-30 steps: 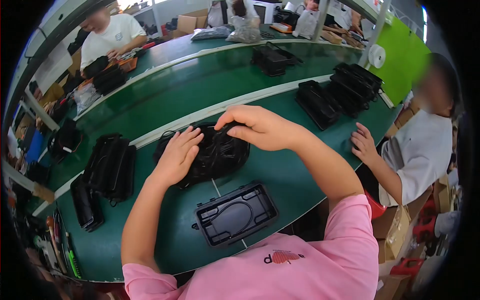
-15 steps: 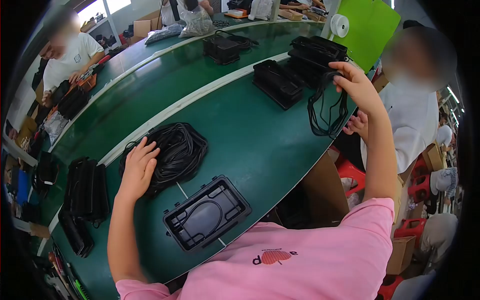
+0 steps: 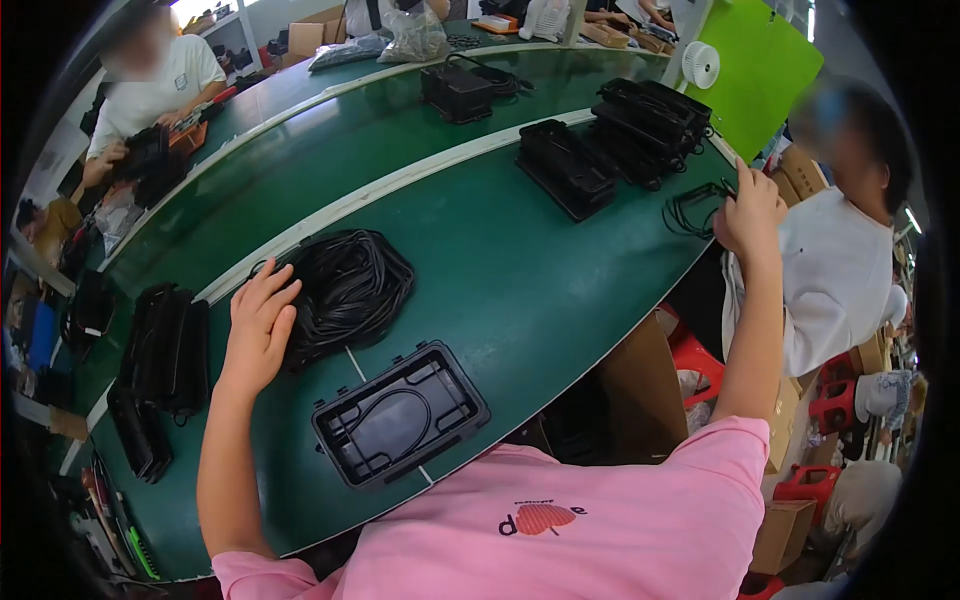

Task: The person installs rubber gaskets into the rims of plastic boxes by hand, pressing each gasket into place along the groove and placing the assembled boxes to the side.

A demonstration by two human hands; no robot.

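My left hand [image 3: 260, 325] lies with fingers stretched out at the left edge of a big coil of black cable [image 3: 362, 290]; whether it presses on the coil is unclear. Over by the table's right edge, my right hand [image 3: 752, 212] has its index finger extended and its thumb apart. A small looped bundle of thin black cable [image 3: 688, 212] lies on the table beside those fingers, its upper end close to or touching them. Nearest my body sits an open black plastic case [image 3: 400, 415], with a thin black cable curved inside it.
Black cases [image 3: 655, 125] are stacked at the back right, beside another open case [image 3: 567, 170]. More black cases [image 3: 165, 350] stand at the left, near hand tools [image 3: 115, 520]. A person in white [image 3: 835, 270] is close on my right. A raised rail [image 3: 400, 175] runs along the green table [image 3: 480, 280].
My right hand has moved right and lowered the small cable bundle from the air onto the table, its fingers parting. The left hand has shifted slightly left against the coil.
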